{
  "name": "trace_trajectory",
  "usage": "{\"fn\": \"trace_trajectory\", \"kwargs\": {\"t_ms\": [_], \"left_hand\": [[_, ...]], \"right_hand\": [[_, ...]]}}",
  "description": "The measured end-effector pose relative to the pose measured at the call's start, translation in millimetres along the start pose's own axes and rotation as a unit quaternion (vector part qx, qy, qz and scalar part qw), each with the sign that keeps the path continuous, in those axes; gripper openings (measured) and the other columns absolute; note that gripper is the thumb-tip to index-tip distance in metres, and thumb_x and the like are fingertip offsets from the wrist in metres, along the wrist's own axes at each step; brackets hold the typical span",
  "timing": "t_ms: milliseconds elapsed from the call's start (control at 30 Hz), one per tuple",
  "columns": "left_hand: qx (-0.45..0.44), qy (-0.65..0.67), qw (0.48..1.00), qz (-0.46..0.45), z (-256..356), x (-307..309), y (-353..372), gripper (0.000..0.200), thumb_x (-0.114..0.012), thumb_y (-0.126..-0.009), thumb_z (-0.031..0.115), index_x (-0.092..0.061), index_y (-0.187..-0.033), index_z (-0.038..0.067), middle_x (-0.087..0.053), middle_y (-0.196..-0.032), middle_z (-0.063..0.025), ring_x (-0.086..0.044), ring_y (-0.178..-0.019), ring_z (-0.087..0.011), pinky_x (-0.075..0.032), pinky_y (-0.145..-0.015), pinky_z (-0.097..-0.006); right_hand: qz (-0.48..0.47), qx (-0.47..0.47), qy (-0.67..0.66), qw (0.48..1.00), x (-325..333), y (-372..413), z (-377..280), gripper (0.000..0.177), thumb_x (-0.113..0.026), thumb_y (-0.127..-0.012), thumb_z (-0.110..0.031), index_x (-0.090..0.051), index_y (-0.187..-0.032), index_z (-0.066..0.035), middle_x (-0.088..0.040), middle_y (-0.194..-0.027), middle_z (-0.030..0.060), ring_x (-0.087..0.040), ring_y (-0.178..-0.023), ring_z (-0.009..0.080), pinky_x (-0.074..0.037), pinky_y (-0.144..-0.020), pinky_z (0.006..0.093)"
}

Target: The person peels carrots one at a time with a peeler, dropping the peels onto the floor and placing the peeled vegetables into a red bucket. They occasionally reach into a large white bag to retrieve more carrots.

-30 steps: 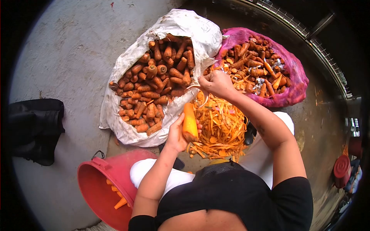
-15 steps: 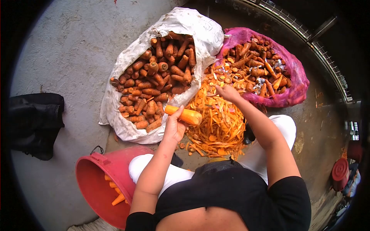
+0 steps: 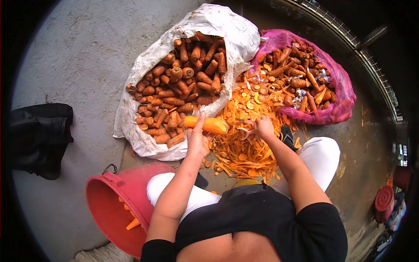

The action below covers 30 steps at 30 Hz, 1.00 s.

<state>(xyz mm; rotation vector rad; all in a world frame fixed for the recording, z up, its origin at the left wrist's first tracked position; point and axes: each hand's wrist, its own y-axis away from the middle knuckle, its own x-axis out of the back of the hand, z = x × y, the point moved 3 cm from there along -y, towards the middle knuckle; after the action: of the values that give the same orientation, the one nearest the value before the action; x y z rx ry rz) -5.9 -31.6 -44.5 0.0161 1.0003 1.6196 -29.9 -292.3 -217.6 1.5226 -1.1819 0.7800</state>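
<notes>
Peeled carrot (image 3: 211, 125) clasped in the left hand, right hand apart

Left hand (image 3: 198, 143) closed round the carrot, thumb along its upper side; carrot lies nearly level, over the gap between a white sack and a heap of peelings; its surface reads smooth and bright orange, underside hidden by the palm. Right hand (image 3: 264, 127) over the heap, near the carrot's blunt right end but not touching; fingers bent, something pale at their tips; too small to tell whether a tool is gripped or how tightly the fingers meet.

Step in hand, by my judgement: paring, at a pause between strokes, skin mostly off; next move seems to call for a turn of the carrot in the left hand to check the hidden side, right hand kept clear of the thumb.

Farther out: peelings (image 3: 251, 153) heaped below both hands; white sack (image 3: 238, 28) beyond, mouth open on unpeeled carrots (image 3: 176, 89); pink mesh sack (image 3: 345, 105) beside it, carrots and trimmings mixed; red bucket (image 3: 98, 207) tipped by the left knee, orange pieces (image 3: 133, 224) inside; black item (image 3: 39, 142) on the grey floor (image 3: 83, 74), far left.
</notes>
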Motion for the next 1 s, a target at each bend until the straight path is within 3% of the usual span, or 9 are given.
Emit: {"fn": "trace_trajectory", "kwargs": {"t_ms": [33,133,167,367,467,567,667,900,1000], "left_hand": [[0.001,0.011,1.0,0.006,-0.2,1.6,-1.6,0.038,-0.068,-0.086,0.022,-0.045,-0.113,0.008,-0.054,-0.105,-0.0077,-0.061,-0.094,-0.0218,-0.056,-0.076,-0.0451],[-0.008,-0.011,1.0,0.017,-1.8,1.4,0.7,0.038,-0.067,-0.087,0.022,-0.044,-0.115,0.009,-0.053,-0.106,-0.0078,-0.059,-0.097,-0.0219,-0.055,-0.078,-0.047],[-0.015,-0.027,1.0,0.0,-4.6,5.9,-3.9,0.036,-0.065,-0.088,0.022,-0.044,-0.114,0.009,-0.054,-0.106,-0.0079,-0.059,-0.098,-0.0222,-0.054,-0.079,-0.0483],[-0.03,-0.054,0.998,-0.01,0.0,0.0,2.9,0.039,-0.064,-0.089,0.026,-0.044,-0.117,0.008,-0.053,-0.11,-0.0093,-0.058,-0.101,-0.0237,-0.053,-0.083,-0.0489],[0.008,-0.006,1.0,0.004,2.0,0.2,4.4,0.045,-0.064,-0.089,0.031,-0.043,-0.12,0.007,-0.052,-0.111,-0.0098,-0.057,-0.103,-0.0243,-0.052,-0.087,-0.0501],[0.018,0.005,1.0,-0.001,3.9,-3.4,9.8,0.049,-0.064,-0.088,0.036,-0.044,-0.119,0.004,-0.055,-0.11,-0.0117,-0.06,-0.101,-0.026,-0.054,-0.084,-0.0484],[0.002,-0.037,0.999,0.009,8.5,-7.2,16.2,0.049,-0.065,-0.087,0.038,-0.047,-0.116,0.003,-0.058,-0.107,-0.0138,-0.063,-0.097,-0.0279,-0.058,-0.078,-0.0443],[0.001,-0.057,0.998,0.013,9.3,-5.3,13.6,0.051,-0.069,-0.083,0.038,-0.05,-0.113,0.001,-0.06,-0.102,-0.0137,-0.065,-0.09,-0.0269,-0.059,-0.073,-0.039],[0.004,-0.054,0.999,0.002,10.5,-7.4,13.5,0.052,-0.07,-0.082,0.037,-0.05,-0.113,0.0,-0.06,-0.103,-0.013,-0.065,-0.088,-0.0256,-0.059,-0.072,-0.0367]], "right_hand": [[-0.045,-0.054,-0.025,0.997,2.4,-2.6,7.8,0.068,-0.073,-0.067,-0.058,-0.062,-0.103,-0.001,-0.058,-0.108,0.0183,-0.052,-0.104,0.0355,-0.044,-0.089,0.0434],[-0.038,-0.087,-0.016,0.995,-2.6,1.5,15.8,0.076,-0.073,-0.063,-0.064,-0.059,-0.104,-0.002,-0.061,-0.102,0.0173,-0.056,-0.103,0.0346,-0.047,-0.085,0.0416],[-0.079,-0.116,-0.025,0.99,-8.9,-2.6,18.4,0.096,-0.075,-0.051,-0.071,-0.052,-0.115,-0.002,-0.06,-0.109,0.0193,-0.056,-0.106,0.0344,-0.047,-0.087,0.0406],[-0.113,-0.15,-0.037,0.982,-16.1,-4.4,23.0,0.077,-0.071,-0.07,-0.057,-0.046,-0.122,-0.005,-0.055,-0.116,0.019,-0.057,-0.103,0.0351,-0.047,-0.087,0.043],[-0.157,-0.204,-0.054,0.965,-11.7,-2.8,26.2,0.067,-0.065,-0.08,-0.049,-0.042,-0.128,-0.008,-0.049,-0.127,0.0177,-0.051,-0.114,0.0331,-0.041,-0.095,0.0435],[-0.071,-0.178,-0.034,0.981,-20.8,-1.7,35.2,0.062,-0.065,-0.08,-0.048,-0.048,-0.122,-0.006,-0.055,-0.117,0.0185,-0.057,-0.105,0.0343,-0.044,-0.088,0.0439],[-0.181,-0.194,-0.073,0.961,-10.7,-4.6,36.4,0.061,-0.064,-0.08,-0.051,-0.053,-0.118,-0.005,-0.056,-0.118,0.0169,-0.057,-0.105,0.0336,-0.044,-0.089,0.0436],[-0.14,-0.145,-0.061,0.978,-11.8,-4.8,39.9,0.05,-0.068,-0.079,-0.044,-0.057,-0.108,-0.005,-0.064,-0.104,0.0147,-0.062,-0.097,0.0266,-0.049,-0.08,0.0391],[-0.131,-0.077,0.046,0.987,-4.6,-13.5,37.6,0.068,-0.069,-0.074,-0.055,-0.052,-0.117,-0.005,-0.067,-0.092,0.0145,-0.065,-0.087,0.0293,-0.052,-0.07,0.0394]]}}
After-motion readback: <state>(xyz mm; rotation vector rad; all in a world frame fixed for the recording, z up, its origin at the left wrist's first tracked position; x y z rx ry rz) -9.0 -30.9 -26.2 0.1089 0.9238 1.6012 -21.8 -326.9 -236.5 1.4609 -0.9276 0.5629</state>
